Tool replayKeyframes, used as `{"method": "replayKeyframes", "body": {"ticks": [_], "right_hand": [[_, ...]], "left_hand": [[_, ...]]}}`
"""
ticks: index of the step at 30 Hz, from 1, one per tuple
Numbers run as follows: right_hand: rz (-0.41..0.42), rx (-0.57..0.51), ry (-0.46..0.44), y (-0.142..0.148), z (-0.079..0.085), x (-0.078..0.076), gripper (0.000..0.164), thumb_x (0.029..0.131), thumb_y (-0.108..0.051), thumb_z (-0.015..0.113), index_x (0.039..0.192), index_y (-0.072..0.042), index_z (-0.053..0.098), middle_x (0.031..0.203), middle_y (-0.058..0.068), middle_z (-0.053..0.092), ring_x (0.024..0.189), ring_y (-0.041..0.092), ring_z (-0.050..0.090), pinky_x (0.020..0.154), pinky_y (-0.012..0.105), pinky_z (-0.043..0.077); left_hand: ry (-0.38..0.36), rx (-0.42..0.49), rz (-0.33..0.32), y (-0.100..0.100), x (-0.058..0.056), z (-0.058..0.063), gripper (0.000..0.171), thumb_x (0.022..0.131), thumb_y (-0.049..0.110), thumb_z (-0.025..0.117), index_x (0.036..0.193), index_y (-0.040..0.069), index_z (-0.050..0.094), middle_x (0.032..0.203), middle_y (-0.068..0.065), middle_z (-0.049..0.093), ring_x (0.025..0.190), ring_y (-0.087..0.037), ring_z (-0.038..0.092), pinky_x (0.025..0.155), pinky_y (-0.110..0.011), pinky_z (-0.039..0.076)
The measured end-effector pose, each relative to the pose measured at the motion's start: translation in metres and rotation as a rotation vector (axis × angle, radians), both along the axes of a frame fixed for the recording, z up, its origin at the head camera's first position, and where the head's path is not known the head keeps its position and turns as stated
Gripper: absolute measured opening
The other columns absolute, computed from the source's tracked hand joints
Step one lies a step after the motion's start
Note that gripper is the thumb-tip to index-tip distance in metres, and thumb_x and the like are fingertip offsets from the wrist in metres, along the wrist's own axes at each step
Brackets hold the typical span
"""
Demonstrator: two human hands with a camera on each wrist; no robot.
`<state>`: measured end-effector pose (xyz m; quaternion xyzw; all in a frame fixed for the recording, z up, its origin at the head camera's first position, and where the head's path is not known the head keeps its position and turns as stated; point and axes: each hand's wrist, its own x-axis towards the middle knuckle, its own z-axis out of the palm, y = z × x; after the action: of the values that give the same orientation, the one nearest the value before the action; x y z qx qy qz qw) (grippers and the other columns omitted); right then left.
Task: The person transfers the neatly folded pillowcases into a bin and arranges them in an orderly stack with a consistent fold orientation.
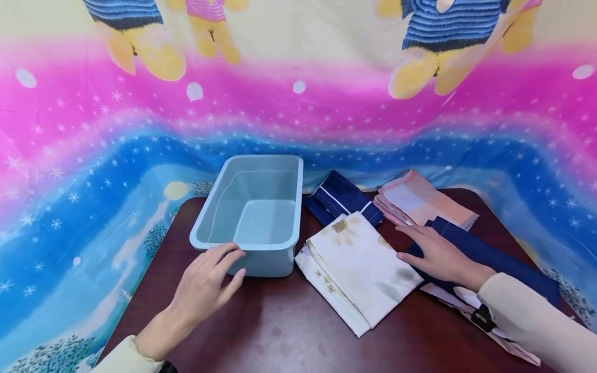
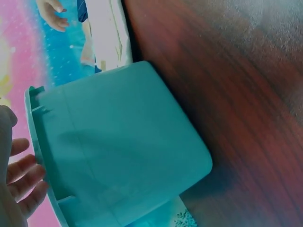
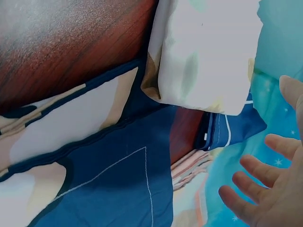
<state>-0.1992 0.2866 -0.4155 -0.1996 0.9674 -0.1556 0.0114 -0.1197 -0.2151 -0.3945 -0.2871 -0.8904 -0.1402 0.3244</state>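
Observation:
A pale blue-green plastic bin (image 1: 272, 263) stands on the table with its inside bare. My left hand (image 1: 202, 285) is at the bin's near rim, fingers loosely bent; in the left wrist view its fingertips (image 2: 34, 182) lie by the rim, and whether they touch it I cannot tell. My right hand (image 1: 440, 254) hovers with spread fingers over the folded cloths, holding nothing. Closest to it are a white folded cloth with a floral print (image 1: 359, 264) and a navy folded cloth (image 1: 494, 254), whose patterned pale layers (image 3: 66, 113) show in the right wrist view.
Behind the white cloth lies a small navy folded cloth with white stripes (image 1: 342, 197). A peach and pale checked folded cloth (image 1: 424, 199) sits at the table's back right. The dark wooden table (image 1: 280, 326) is backed by a hanging printed curtain (image 1: 298, 114).

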Motion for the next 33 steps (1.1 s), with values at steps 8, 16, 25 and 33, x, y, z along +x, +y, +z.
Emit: {"method": "replayKeyframes", "body": {"ticks": [8,16,25,33], "right_hand": [[0.007,-0.036,-0.034,-0.002,-0.003,-0.006,0.067,0.097,-0.042,0.066,0.150,-0.007,0.045,0.154,0.025,0.044,0.140,0.052,0.037,0.105,0.072,0.036],[0.039,-0.077,-0.055,-0.004,-0.006,-0.011,0.062,0.099,-0.037,0.065,0.146,0.001,0.049,0.147,0.026,0.051,0.137,0.050,0.043,0.106,0.069,0.037],[0.043,-0.152,-0.123,-0.004,-0.011,-0.018,0.058,0.101,-0.036,0.061,0.143,0.002,0.051,0.141,0.026,0.057,0.129,0.046,0.055,0.100,0.063,0.046],[0.057,-0.234,-0.186,-0.002,-0.011,-0.025,0.052,0.103,-0.031,0.059,0.140,0.005,0.053,0.128,0.026,0.064,0.114,0.039,0.063,0.089,0.052,0.054]], "left_hand": [[0.024,-0.008,-0.055,0.009,0.002,-0.010,0.038,0.104,0.038,0.048,0.107,0.010,0.073,0.108,-0.003,0.072,0.093,-0.019,0.068,0.079,-0.035,0.056],[-0.071,-0.057,-0.058,0.023,0.003,-0.024,0.023,0.088,0.026,0.073,0.108,0.015,0.072,0.105,0.004,0.073,0.093,-0.013,0.068,0.078,-0.032,0.057],[-0.228,-0.096,-0.001,0.036,0.003,-0.037,0.023,0.090,0.031,0.073,0.110,0.019,0.072,0.107,0.008,0.073,0.097,-0.010,0.068,0.084,-0.031,0.057],[-0.386,-0.082,0.041,0.049,0.000,-0.045,0.026,0.092,0.031,0.072,0.114,0.017,0.072,0.110,0.005,0.073,0.103,-0.013,0.069,0.085,-0.036,0.057]]}}
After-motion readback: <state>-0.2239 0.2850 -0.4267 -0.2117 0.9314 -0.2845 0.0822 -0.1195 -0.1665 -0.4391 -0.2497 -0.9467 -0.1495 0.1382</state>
